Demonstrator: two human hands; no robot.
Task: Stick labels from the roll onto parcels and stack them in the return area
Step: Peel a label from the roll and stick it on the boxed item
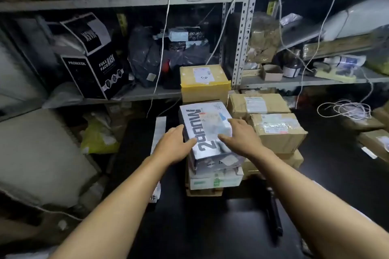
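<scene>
Head view, looking down at a dim storeroom corner. Silver-grey parcel (207, 132) with large dark lettering sits on top of a short stack, above a white box with green print (214, 181) and a brown carton at the base. A pale label (210, 119) is already on its top face. Left hand (175, 146) lies against the parcel's left edge, fingers fairly straight, thumb on the near corner. Right hand (242, 135) rests across the top right side, fingers spread flat, thumb reaching inward. Neither grip curls round the parcel; both look like pressing or steadying. Label roll not identifiable here; a white strip (159, 132) lies on the dark table just left of the stack, nature unclear. Brown taped cartons (277, 132) stand touching the stack's right side, a yellow-banded box (204, 84) behind. Risks, as judged: the parcel sits skewed and overhangs the box beneath, so letting go unevenly could tip it toward the near edge. Its glossy wrap may slide under a flat palm. A loose white cord (345, 109) lies well apart to the right, and more hangs from the shelving (242, 48), where a sleeve or box could snag.
</scene>
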